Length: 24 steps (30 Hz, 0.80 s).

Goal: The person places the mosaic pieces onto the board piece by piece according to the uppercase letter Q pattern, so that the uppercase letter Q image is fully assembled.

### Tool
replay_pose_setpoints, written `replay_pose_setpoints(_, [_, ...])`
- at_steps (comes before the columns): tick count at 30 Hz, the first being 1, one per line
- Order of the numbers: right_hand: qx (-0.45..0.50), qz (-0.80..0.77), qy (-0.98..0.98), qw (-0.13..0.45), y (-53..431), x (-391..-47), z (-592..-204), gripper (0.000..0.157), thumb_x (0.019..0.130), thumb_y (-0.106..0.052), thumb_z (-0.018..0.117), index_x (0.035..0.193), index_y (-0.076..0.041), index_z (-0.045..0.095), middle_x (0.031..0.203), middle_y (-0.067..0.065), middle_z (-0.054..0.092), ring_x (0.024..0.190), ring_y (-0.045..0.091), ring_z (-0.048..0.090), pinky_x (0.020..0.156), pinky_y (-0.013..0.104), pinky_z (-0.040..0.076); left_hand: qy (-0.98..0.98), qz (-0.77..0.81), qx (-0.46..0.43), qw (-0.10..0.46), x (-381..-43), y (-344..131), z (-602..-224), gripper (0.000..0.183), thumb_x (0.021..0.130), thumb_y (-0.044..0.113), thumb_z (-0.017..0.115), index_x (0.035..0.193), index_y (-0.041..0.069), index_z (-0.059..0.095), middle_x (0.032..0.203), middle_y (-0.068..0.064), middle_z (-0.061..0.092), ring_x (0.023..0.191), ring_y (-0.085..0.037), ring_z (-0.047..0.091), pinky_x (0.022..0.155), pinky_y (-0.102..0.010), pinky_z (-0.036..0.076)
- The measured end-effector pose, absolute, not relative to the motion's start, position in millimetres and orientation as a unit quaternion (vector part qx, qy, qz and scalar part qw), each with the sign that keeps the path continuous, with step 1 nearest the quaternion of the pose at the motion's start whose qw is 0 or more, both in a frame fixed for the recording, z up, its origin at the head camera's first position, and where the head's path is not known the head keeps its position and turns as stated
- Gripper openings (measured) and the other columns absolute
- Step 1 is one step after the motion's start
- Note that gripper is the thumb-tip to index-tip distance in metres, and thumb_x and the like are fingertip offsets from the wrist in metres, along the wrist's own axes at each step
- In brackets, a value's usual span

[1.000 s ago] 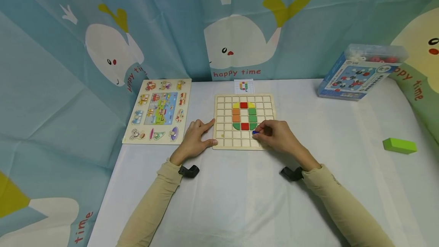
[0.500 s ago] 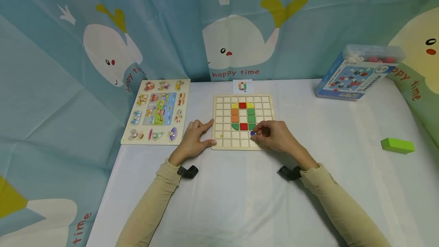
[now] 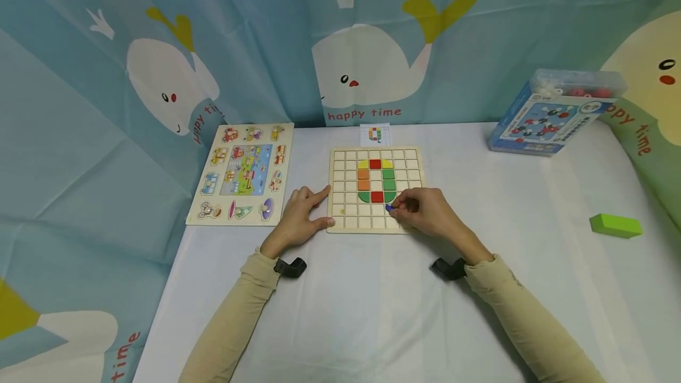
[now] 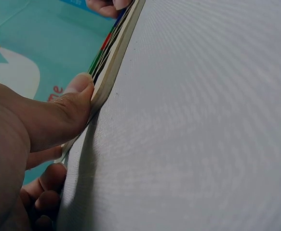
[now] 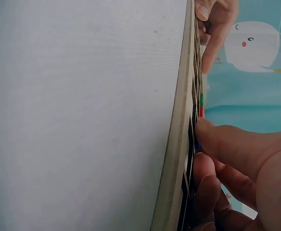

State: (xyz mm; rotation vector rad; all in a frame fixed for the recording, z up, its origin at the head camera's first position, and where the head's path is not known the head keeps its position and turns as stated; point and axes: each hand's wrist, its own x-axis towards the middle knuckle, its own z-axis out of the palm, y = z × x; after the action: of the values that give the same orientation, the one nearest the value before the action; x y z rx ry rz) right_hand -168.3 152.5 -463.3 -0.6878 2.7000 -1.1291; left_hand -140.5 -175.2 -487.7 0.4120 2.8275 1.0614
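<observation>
A wooden grid board [image 3: 349, 225] lies on the table in the head view. Coloured tiles form a ring on it: red [image 3: 375, 164], yellow, orange [image 3: 363, 179] and green [image 3: 389, 179]. At the board's left edge, my left hand [image 3: 298, 217] rests thumb and forefinger, spread apart, against the rim; in the left wrist view its thumb [image 4: 65, 110] touches the edge. My right hand [image 3: 425, 210] pinches a small blue tile [image 3: 389, 208] just below the ring's lower right corner. Its fingers partly hide the tile, so its full shape cannot be told.
Behind the board lies a pattern card [image 3: 375, 134]. A picture puzzle board [image 3: 247, 170] with knobbed pieces is at the left. A boxed molecule set [image 3: 553, 114] stands at the back right, and a green block [image 3: 616, 226] lies at the far right.
The blue tile has turned slightly in my right fingers and shifted a little down and left over the board. My left hand stays at the rim. The head view drifts slightly.
</observation>
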Motion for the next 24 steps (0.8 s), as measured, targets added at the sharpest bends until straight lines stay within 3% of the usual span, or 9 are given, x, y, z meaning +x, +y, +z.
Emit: replay_pose_setpoints(24, [-0.227,-0.372,0.897,0.069,159.9,-166.5,-462.8,0.009,0.095,-0.016,0.081,0.097,-0.008,0.079,0.082,0.002,0.067,0.074,0.018,0.057,0.065,0.025,0.046,0.929,0.342,0.138,0.041,-139.7,-174.6,-489.2,0.082,0.09,0.031,0.086,0.161,0.015,0.047,0.1,-0.007,0.046,0.092,-0.021,0.035,0.082,-0.032,0.029])
